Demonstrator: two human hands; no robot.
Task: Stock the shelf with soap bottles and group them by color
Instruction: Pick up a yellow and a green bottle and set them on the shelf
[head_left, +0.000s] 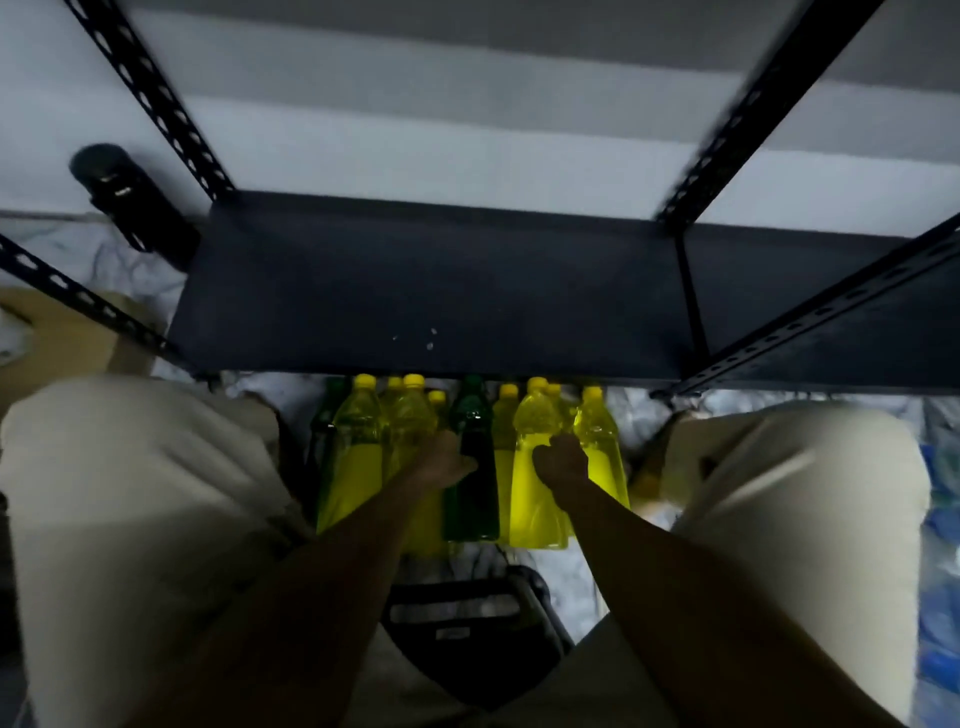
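Several yellow soap bottles with yellow caps stand in a cluster on the floor below the dark shelf board (436, 291). Among them stands a dark green bottle (470, 499) in the middle, and a second green bottle (324, 415) at the far left. My left hand (447, 460) wraps around the middle green bottle from its left side. My right hand (563, 460) grips a yellow bottle (535, 499) just right of it. Both bottles stand upright. The shelf board above them is bare apart from a few small specks.
Black perforated shelf uprights (156, 104) rise at left and right (769, 104). My knees in light trousers flank the bottles. A brown cardboard box (57, 338) lies at left, a black cylindrical object (124, 197) behind it, blue-white plastic packaging (940, 519) at right.
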